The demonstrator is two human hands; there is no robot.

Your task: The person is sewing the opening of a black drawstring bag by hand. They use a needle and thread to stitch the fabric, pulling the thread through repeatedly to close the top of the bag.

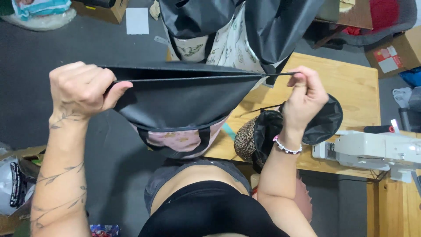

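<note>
Both hands are up in the air in front of the body, stretching the top edge of a black fabric bag taut between them. The left hand is closed into a fist around the bag's left corner, thumb pressed along the hem, fingers curled tight over the cloth. The right hand, with a pale beaded bracelet on its wrist, pinches the right corner between thumb and bent fingertips, so the rim runs as a straight dark line from one hand to the other. The bag hangs down from that line, held off the desk, its lower part showing a pinkish patterned panel framed by black straps. Behind it, higher up, more black cloth and a cream printed fabric hang down towards the far left corner of the wooden desk. Under the right wrist, at the near left edge of the desk, lies a leopard-print piece with black lining, and another black fabric round sits just beside the hand. A white sewing machine stands along the near right edge of the desk. Cardboard boxes rest on the grey floor beyond
</note>
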